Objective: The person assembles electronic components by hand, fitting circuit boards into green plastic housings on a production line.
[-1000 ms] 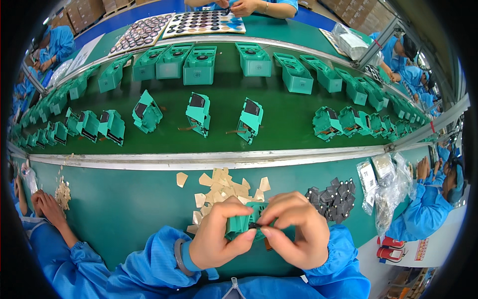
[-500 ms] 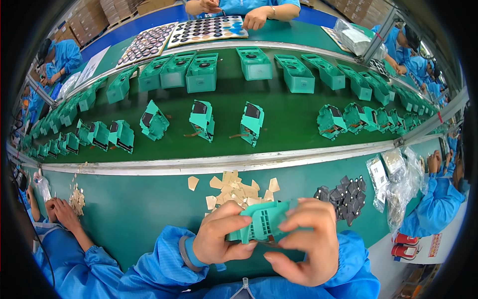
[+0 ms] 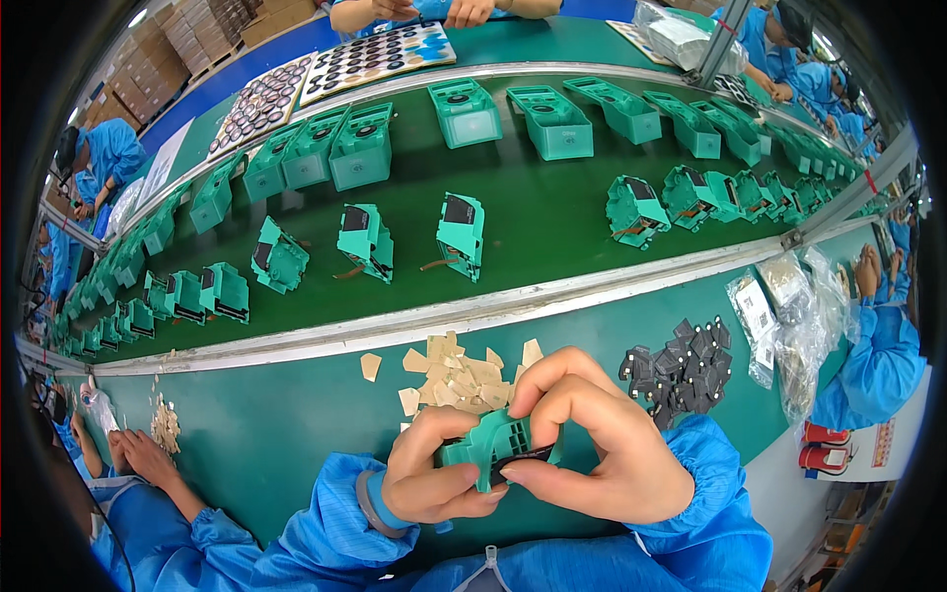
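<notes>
In front of my chest I hold a green plastic housing [image 3: 485, 442] with a ribbed grid of openings. My left hand [image 3: 426, 479] is closed around its left end, thumb in front. The right hand [image 3: 612, 449] is closed on its right side, index finger on the upper edge and thumb on a dark flat piece [image 3: 525, 460] at the lower front. How that piece sits in the housing is partly hidden by my fingers. Just beyond my hands lies a heap of beige paper-like pieces [image 3: 459, 375]. Farther right is a pile of black flat pieces [image 3: 681, 370].
A metal rail [image 3: 395, 333] separates my green bench [image 3: 296, 414] from a belt [image 3: 552, 222] with rows of green housings [image 3: 365, 242]. Clear plastic bags [image 3: 794, 326] lie at the right. A co-worker's hand [image 3: 143, 454] rests at the left; other people work across the belt.
My right hand has closed from spread fingers onto the housing, with its thumb on the dark piece. The housing has tilted. The whole view has turned slightly; belt parts appear shifted left.
</notes>
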A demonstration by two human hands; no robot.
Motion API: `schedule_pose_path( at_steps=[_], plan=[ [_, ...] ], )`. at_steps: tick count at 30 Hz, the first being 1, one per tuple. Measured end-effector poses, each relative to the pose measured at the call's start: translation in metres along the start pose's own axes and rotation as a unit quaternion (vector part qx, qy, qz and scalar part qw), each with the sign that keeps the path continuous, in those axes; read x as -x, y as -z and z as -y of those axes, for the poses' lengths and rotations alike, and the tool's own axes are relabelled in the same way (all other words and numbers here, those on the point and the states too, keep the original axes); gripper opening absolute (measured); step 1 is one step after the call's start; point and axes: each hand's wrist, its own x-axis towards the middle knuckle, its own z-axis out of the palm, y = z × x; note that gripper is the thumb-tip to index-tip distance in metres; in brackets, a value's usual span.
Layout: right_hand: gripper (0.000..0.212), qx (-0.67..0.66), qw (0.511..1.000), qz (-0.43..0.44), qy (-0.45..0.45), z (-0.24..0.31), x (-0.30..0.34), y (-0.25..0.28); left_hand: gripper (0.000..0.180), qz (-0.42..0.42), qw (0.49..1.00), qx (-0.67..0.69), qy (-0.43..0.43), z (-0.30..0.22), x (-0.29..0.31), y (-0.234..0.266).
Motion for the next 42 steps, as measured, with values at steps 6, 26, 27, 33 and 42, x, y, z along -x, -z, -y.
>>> schedule_pose_path(
  at_steps=[6, 26, 27, 33, 42],
  plan=[
    [0.026, 0.008, 1.0, 0.005, 0.0, 0.0, 0.002, 0.003, 0.045, -0.012, 1.0, 0.021, -0.002, 0.001, -0.001, -0.005],
    [0.02, -0.026, 1.0, -0.003, -0.008, -0.005, 0.007, 0.013, 0.036, 0.036, 0.938, 0.099, 0.33, -0.024, 0.0, -0.009],
    [0.02, -0.026, 1.0, -0.004, -0.008, -0.005, 0.007, 0.014, 0.035, 0.034, 0.93, 0.099, 0.351, -0.027, -0.003, -0.01],
    [0.019, -0.03, 1.0, 0.0, 0.0, -0.009, 0.008, 0.016, 0.036, 0.041, 0.923, 0.086, 0.373, -0.026, -0.006, -0.012],
    [0.02, -0.042, 0.999, 0.005, 0.01, -0.01, 0.01, 0.022, 0.049, 0.046, 0.958, 0.127, 0.252, -0.014, -0.002, -0.019]
  ],
)
